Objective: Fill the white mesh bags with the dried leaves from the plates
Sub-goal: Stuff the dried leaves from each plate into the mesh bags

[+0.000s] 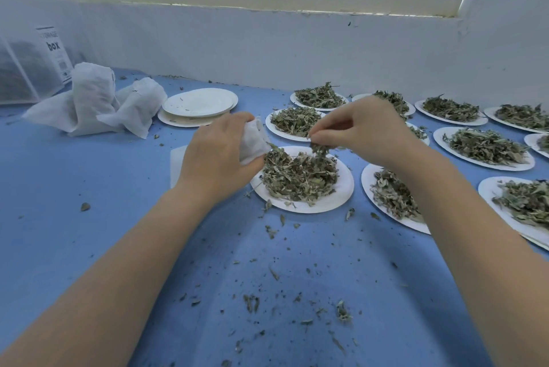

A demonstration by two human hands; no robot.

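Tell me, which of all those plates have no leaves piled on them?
The stacked plates at the back left, beside the filled white mesh bags, hold only crumbs. Every other plate carries a heap of dried leaves.

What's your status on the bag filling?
Left hand grips a mesh bag beside the plate. Right hand pinches leaves above it. Nothing in the way.
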